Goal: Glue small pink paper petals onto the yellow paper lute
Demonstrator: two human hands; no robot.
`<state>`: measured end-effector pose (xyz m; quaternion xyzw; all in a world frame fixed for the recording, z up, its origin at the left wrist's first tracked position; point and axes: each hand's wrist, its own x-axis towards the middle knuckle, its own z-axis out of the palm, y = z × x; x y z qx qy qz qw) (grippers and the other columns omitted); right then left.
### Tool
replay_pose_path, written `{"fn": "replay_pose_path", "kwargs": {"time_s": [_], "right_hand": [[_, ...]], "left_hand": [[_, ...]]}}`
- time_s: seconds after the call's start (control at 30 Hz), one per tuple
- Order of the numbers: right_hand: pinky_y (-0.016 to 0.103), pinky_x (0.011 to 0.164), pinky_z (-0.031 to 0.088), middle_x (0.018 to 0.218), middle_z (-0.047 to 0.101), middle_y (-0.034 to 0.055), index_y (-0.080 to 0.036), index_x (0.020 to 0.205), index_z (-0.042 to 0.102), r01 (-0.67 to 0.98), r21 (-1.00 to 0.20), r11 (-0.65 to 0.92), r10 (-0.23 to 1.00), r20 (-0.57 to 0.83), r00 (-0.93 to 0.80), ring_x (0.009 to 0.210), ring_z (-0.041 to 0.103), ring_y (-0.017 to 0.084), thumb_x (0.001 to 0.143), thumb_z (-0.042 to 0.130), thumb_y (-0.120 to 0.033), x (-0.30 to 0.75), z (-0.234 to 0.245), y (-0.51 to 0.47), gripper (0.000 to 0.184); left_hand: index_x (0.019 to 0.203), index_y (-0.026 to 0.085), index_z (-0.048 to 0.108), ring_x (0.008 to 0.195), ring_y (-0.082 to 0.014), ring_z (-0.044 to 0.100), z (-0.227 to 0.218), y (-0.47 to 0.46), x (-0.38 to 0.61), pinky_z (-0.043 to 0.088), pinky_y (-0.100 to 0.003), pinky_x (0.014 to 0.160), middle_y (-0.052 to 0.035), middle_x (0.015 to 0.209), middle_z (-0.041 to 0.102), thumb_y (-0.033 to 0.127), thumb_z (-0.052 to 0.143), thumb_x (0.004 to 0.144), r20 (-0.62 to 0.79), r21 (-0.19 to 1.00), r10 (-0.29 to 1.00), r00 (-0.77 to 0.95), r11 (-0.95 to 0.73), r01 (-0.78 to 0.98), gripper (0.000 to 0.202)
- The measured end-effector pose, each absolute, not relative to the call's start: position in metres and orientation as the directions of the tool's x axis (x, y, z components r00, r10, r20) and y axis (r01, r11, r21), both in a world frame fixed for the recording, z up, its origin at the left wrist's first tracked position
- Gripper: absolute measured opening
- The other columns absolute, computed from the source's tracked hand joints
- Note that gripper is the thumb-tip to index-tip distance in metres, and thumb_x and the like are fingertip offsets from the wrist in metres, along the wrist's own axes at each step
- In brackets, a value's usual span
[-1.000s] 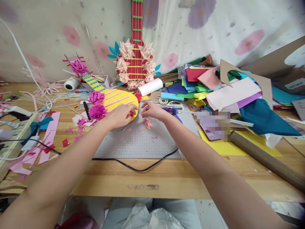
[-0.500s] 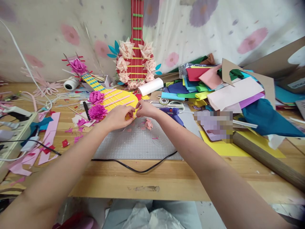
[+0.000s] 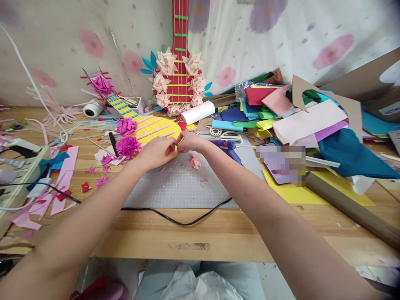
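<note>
A yellow paper guitar (image 3: 160, 125) with pink strips, strings and magenta paper flowers (image 3: 128, 146) lies slanted on the table. At its lower right end, my left hand (image 3: 159, 151) and my right hand (image 3: 189, 141) meet with fingertips pinched close together. Whatever sits between the fingers is too small or hidden to make out. Just beneath my right hand, a peach paper scrap (image 3: 195, 162) rests on the grey cutting mat (image 3: 184, 189). A blue glue gun (image 3: 227, 146) lies right behind my right wrist.
A red paper guitar (image 3: 180, 83) with peach flowers leans on the back curtain. Coloured paper sheets (image 3: 262, 104) pile up at the right, near a brown tube (image 3: 350, 210). A black cable (image 3: 184, 225) crosses the front. Power strip (image 3: 18, 191) and pink scraps (image 3: 64, 183) lie left.
Both hands stay at the guitar's lower end, with only slight finger movement. The view has shifted a very little; nothing else visibly differs.
</note>
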<state>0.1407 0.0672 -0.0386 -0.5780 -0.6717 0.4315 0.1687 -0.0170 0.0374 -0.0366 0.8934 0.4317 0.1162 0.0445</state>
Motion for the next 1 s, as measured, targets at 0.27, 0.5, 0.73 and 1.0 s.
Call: {"fn": "replay_pose_path", "kwargs": {"time_s": [0.27, 0.5, 0.73, 1.0], "right_hand": [[0.026, 0.046, 0.041, 0.051, 0.055, -0.0007, -0.022, 0.066, 0.046, 0.551, -0.832, -0.071, 0.910, -0.280, -0.306, 0.051, 0.054, 0.015, 0.052, 0.066, -0.003, 0.140, -0.048, 0.072, 0.030], [0.023, 0.056, 0.050, 0.060, 0.063, -0.0011, -0.020, 0.081, 0.046, 0.258, -0.935, -0.243, 0.868, -0.329, -0.372, 0.063, 0.064, 0.015, 0.059, 0.067, -0.003, 0.152, -0.041, 0.058, 0.034], [0.020, 0.057, 0.045, 0.079, 0.066, -0.0017, -0.020, 0.087, 0.042, 0.157, -0.979, -0.134, 0.932, -0.178, -0.315, 0.060, 0.060, 0.008, 0.069, 0.055, -0.007, 0.165, -0.061, 0.044, 0.026], [0.025, 0.068, 0.042, 0.085, 0.065, -0.0017, -0.021, 0.091, 0.043, 0.478, -0.826, 0.298, 0.936, 0.154, -0.318, 0.069, 0.057, 0.010, 0.072, 0.052, -0.008, 0.151, -0.077, 0.041, 0.025]], "left_hand": [[0.090, 0.019, 0.059, 0.082, -0.0215, 0.062, -0.039, 0.039, -0.019, 0.043, -0.032, 0.072, -0.0044, 0.086, 0.068, 0.022, 0.049, 0.077, 0.181, 0.208, 0.769, 0.612, -0.639, 0.741, 0.018], [0.092, 0.020, 0.060, 0.089, -0.0219, 0.061, -0.038, 0.038, -0.019, 0.044, -0.035, 0.081, -0.0043, 0.088, 0.068, 0.023, 0.052, 0.076, 0.199, 0.225, 0.782, 0.590, -0.623, 0.749, 0.018], [0.097, 0.019, 0.059, 0.091, -0.0225, 0.060, -0.041, 0.041, -0.021, 0.044, -0.036, 0.085, -0.0040, 0.086, 0.069, 0.025, 0.052, 0.077, 0.221, 0.229, 0.780, 0.585, -0.625, 0.746, 0.022], [0.093, 0.019, 0.059, 0.090, -0.0221, 0.060, -0.039, 0.040, -0.019, 0.044, -0.035, 0.083, -0.0041, 0.085, 0.068, 0.024, 0.052, 0.078, 0.214, 0.219, 0.775, 0.594, -0.631, 0.744, 0.017]]}}
